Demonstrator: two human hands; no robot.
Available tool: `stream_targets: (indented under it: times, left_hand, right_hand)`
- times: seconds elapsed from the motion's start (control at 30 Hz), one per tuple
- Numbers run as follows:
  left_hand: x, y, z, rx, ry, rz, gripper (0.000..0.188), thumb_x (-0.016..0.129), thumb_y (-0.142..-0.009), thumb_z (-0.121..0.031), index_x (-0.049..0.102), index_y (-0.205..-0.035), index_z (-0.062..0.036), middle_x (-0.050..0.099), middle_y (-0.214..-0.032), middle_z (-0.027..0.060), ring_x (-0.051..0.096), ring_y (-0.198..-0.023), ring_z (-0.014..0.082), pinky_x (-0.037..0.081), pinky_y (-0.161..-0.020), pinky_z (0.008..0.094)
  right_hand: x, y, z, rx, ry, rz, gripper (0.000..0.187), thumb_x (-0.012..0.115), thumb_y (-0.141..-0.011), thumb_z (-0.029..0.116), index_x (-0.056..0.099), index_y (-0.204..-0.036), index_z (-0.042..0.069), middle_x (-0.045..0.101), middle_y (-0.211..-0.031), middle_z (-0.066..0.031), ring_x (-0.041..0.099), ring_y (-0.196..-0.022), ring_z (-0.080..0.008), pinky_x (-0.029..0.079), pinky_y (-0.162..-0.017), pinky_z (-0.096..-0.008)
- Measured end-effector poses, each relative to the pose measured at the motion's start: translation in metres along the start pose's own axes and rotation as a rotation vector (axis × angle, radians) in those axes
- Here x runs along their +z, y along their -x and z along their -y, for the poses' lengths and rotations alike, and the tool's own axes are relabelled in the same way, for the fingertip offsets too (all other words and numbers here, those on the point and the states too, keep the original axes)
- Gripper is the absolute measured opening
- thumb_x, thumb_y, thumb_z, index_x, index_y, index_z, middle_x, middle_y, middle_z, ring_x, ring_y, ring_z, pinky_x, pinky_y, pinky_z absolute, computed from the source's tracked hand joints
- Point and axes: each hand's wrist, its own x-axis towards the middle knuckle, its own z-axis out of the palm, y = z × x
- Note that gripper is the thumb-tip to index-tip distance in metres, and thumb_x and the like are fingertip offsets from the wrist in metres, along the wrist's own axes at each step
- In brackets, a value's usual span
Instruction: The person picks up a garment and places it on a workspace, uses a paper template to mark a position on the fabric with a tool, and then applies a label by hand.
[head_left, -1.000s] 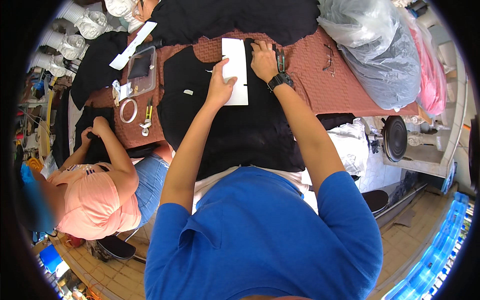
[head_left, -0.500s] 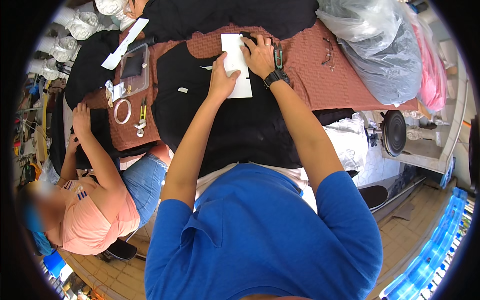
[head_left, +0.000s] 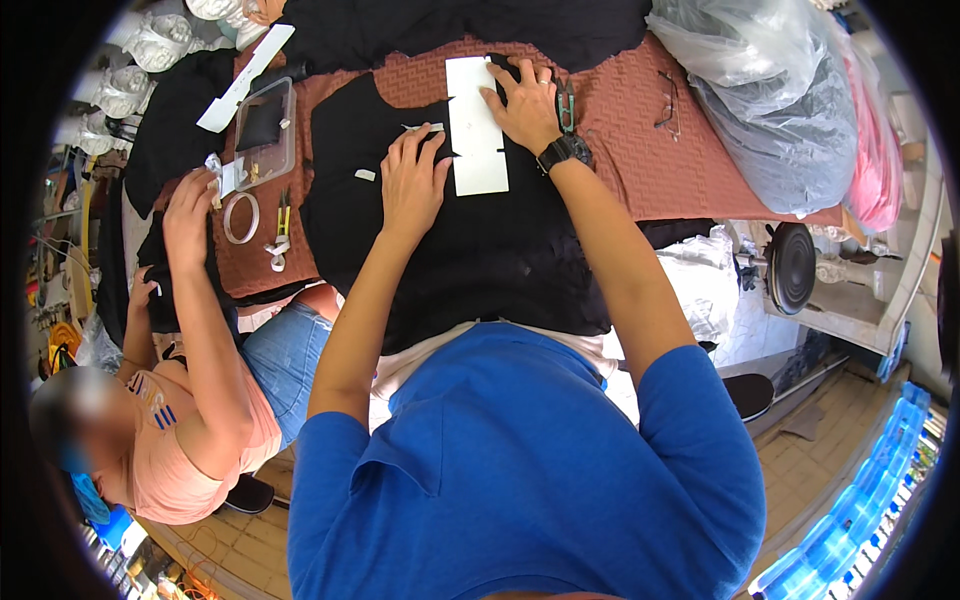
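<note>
A white notched card template [head_left: 478,140] lies on the black fabric [head_left: 440,280] in front of me. My right hand [head_left: 525,108], with a watch at its wrist, rests with spread fingers on the template's upper right edge. To the left of the template, my left hand [head_left: 414,185] lies on the fabric with its fingers stretched out. By its fingertips is a small white piece [head_left: 436,128], partly covered. Another small white piece [head_left: 365,175] sits farther left on the fabric. Green-handled thread snips [head_left: 567,108] lie just right of my right hand.
A co-worker's hand [head_left: 188,215] reaches over the table at left, near a clear plastic box [head_left: 268,130], a tape roll [head_left: 241,218] and a yellow-handled cutter [head_left: 283,225]. Eyeglasses [head_left: 668,105] and large plastic bags [head_left: 775,110] lie at right on the brown cloth [head_left: 625,150].
My left hand has come off the template and moved left onto the fabric. My right hand stays on the template. The co-worker's hand has reached toward the small items by the box.
</note>
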Motion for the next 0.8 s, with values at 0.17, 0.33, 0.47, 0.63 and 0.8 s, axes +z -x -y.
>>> stream_targets:
  times: [0.17, 0.33, 0.47, 0.63, 0.8]
  left_hand:
    - [-0.009, 0.002, -0.008, 0.061, 0.142, -0.025, 0.038, 0.066, -0.094, -0.018, 0.059, -0.130, -0.0080, 0.052, -0.141, 0.0101, 0.043, -0.137, 0.0340, 0.034, -0.113, 0.0511]
    - [-0.028, 0.019, -0.021, 0.075, 0.184, 0.197, 0.062, 0.076, -0.085, -0.037, 0.055, -0.137, -0.0111, 0.049, -0.147, 0.0091, 0.037, -0.144, 0.0336, 0.026, -0.119, 0.0564]
    - [-0.021, 0.023, -0.015, 0.075, 0.149, 0.171, 0.061, 0.076, -0.086, -0.035, 0.055, -0.138, -0.0119, 0.049, -0.148, 0.0071, 0.037, -0.144, 0.0328, 0.026, -0.119, 0.0553]
    - [-0.017, 0.024, -0.017, 0.040, 0.154, 0.139, 0.057, 0.075, -0.087, -0.033, 0.056, -0.137, -0.0120, 0.050, -0.148, 0.0051, 0.038, -0.143, 0.0322, 0.026, -0.119, 0.0543]
    - [-0.013, 0.024, -0.018, 0.018, 0.129, 0.116, 0.053, 0.073, -0.089, -0.034, 0.058, -0.136, -0.0130, 0.051, -0.147, 0.0035, 0.041, -0.141, 0.0314, 0.028, -0.118, 0.0532]
  right_hand:
    - [0.000, 0.000, 0.000, -0.014, 0.000, -0.020, 0.044, 0.066, -0.092, 0.039, 0.066, -0.130, 0.018, 0.055, -0.134, -0.0131, 0.050, -0.118, -0.0389, 0.044, -0.094, -0.0518]
    - [-0.001, 0.001, 0.001, -0.010, 0.011, -0.013, 0.043, 0.063, -0.094, 0.039, 0.063, -0.133, 0.021, 0.055, -0.135, -0.0127, 0.050, -0.117, -0.0401, 0.044, -0.093, -0.0530]
    - [-0.002, 0.000, 0.003, -0.003, 0.018, -0.014, 0.042, 0.063, -0.094, 0.038, 0.063, -0.133, 0.020, 0.055, -0.135, -0.0125, 0.050, -0.116, -0.0394, 0.044, -0.093, -0.0528]
    - [-0.002, 0.001, 0.005, -0.009, 0.020, -0.044, 0.041, 0.064, -0.093, 0.036, 0.067, -0.130, 0.018, 0.056, -0.133, -0.0123, 0.050, -0.115, -0.0373, 0.043, -0.094, -0.0504]
    - [-0.002, 0.001, 0.004, -0.013, -0.010, -0.051, 0.039, 0.064, -0.092, 0.035, 0.068, -0.128, 0.018, 0.056, -0.134, -0.0124, 0.050, -0.115, -0.0367, 0.042, -0.096, -0.0500]
